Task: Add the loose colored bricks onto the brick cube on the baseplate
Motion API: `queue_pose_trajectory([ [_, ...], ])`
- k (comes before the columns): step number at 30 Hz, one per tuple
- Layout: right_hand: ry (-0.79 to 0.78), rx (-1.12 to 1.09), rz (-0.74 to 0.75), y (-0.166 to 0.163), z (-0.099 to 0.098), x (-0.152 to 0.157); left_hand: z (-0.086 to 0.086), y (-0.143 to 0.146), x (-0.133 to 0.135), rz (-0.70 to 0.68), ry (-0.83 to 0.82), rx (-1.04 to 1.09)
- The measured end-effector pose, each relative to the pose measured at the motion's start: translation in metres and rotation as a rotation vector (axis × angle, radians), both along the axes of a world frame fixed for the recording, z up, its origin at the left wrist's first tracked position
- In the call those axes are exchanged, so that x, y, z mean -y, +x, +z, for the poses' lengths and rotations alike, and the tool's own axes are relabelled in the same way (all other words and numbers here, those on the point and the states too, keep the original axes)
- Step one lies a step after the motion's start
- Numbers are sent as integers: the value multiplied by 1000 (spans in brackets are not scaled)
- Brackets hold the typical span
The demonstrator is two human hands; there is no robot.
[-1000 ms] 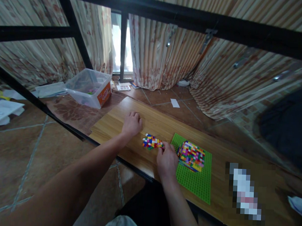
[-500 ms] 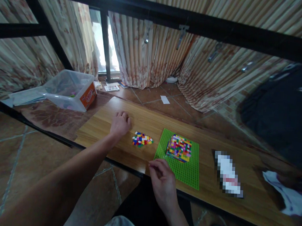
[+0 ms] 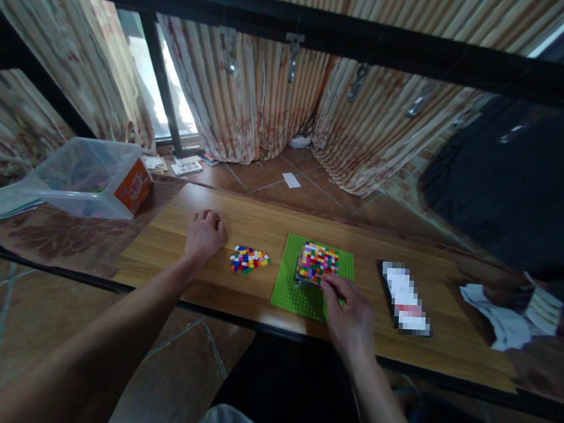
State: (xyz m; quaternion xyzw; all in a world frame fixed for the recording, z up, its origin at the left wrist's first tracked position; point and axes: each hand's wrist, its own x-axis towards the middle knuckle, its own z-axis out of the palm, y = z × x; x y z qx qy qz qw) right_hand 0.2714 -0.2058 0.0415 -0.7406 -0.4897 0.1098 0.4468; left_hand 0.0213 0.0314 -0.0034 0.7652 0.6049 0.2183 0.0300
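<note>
A block built of many coloured toy bricks [image 3: 318, 260] stands on a green studded baseplate [image 3: 285, 286]. My right hand [image 3: 352, 314] is at the block's near right corner, thumb and forefinger pinched together against its top edge. Whatever small piece may be between those fingertips is hidden. To the left of the baseplate lies a loose pile of small bricks [image 3: 249, 259] in mixed colours. My left hand [image 3: 205, 234] rests palm down on the wooden table just left of that pile, its fingers curled in. The inside of that hand cannot be seen.
A phone-like dark slab with a blurred-out face [image 3: 403, 298] lies right of the baseplate. Crumpled white paper [image 3: 497, 314] is at the table's right end. A clear plastic bin [image 3: 91, 178] with an orange label stands beyond the left end. A dark rail [image 3: 253, 11] crosses above.
My right hand has moved from the baseplate's near left edge rightward and up to the brick block's near right corner. My left hand stays beside the loose pile. The camera view has shifted.
</note>
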Motion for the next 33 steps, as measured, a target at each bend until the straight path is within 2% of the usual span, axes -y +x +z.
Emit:
queue_pose_trajectory([
  [6,99,171,30,3,-5,-12,-1,0,-1,2,34,-20],
  [10,118,211,-21,8,-12,-17,-3,-1,-1,-3,44,-25],
  [17,105,98,-115,7,-21,-18,-3,-1,-1,-3,37,-42],
  [28,177,-49,-126,7,-26,-23,-3,0,0,-2,56,-57],
  [33,197,159,-96,8,-29,-19,-5,-1,-1,-22,56,-35],
])
